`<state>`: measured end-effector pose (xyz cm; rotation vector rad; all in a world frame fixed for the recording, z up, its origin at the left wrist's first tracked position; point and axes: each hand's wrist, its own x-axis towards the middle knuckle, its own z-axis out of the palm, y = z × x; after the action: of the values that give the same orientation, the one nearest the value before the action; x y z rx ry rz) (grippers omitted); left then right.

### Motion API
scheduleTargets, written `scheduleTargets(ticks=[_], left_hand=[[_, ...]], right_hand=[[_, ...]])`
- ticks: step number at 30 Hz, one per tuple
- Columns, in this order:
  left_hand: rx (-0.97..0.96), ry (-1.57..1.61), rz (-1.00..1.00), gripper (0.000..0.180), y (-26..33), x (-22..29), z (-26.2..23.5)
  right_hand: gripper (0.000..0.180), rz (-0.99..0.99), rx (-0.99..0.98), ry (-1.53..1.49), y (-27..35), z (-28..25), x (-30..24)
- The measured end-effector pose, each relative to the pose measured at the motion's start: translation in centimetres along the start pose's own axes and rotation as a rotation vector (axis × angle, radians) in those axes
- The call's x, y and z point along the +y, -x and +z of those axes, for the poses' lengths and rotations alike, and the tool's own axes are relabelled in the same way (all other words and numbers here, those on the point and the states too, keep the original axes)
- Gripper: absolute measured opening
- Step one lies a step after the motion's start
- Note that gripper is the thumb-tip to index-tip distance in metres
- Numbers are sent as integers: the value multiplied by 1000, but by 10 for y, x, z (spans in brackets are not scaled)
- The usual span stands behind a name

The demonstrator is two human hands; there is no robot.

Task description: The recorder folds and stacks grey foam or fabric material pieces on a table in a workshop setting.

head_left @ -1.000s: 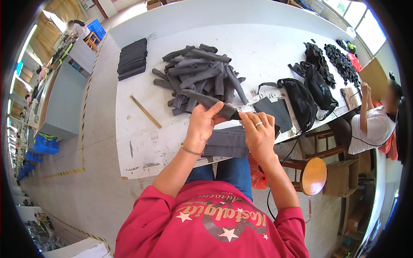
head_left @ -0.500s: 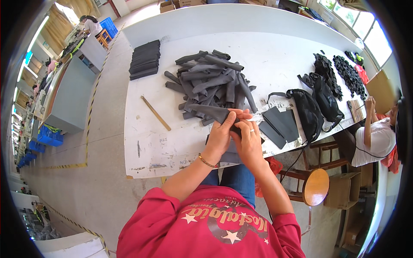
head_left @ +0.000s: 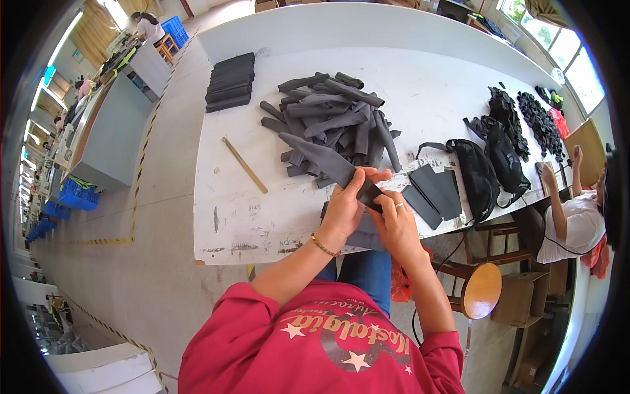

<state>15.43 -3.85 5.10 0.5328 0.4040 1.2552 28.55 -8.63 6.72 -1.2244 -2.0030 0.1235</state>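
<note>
A long dark grey fabric piece (head_left: 320, 157) stretches from the pile's front edge to my hands, its near end looking darker and flatter. My left hand (head_left: 348, 205) is closed around the piece, thumb on top. At that dark near end, my right hand (head_left: 397, 220) pinches with bent fingers; a ring is on one of them. Just beyond lies a heap of rolled grey fabric pieces (head_left: 341, 115). Flat dark panels (head_left: 434, 190) rest to the right of my right hand. Under my hands, more grey pieces (head_left: 364, 236) lie at the table's front edge, partly hidden.
A wooden stick (head_left: 244, 164) lies on the white table (head_left: 223, 217), left of the heap. Farther back is a neat dark stack (head_left: 230, 82). Black bags (head_left: 476, 174) and small black parts (head_left: 539, 121) are at right, near another person (head_left: 571, 220). A stool (head_left: 481, 290) stands below.
The fabric piece now lies flatter and more stretched out between my hands. My right hand has shifted slightly right and down. The view has moved a little.
</note>
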Motion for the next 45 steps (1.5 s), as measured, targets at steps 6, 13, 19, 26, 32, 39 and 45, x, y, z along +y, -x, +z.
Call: scheduleTargets(ticks=[6, 13, 19, 26, 32, 39, 45], left_hand=[[40, -37, 110, 33, -10, 29, 10], [-19, 49, 113, 32, 6, 6, 23], [-97, 66, 129, 33, 15, 1, 20], [-93, 173, 64, 34, 21, -3, 19], [-112, 142, 51, 34, 21, -1, 13], [-113, 109, -22, 38, 5, 14, -2], [-130, 85, 176, 37, -15, 42, -5]], right_hand=[[23, -98, -8, 1, -3, -14, 2], [24, -223, 48, -10, -12, -10, 2], [23, -259, 80, -57, -16, -8, -2], [26, -301, 102, -60, -24, -4, -10], [25, -318, 59, -67, -26, 3, -7], [21, -82, 83, -127, -27, 11, -16], [6, 463, 442, -795, -23, 31, -37]])
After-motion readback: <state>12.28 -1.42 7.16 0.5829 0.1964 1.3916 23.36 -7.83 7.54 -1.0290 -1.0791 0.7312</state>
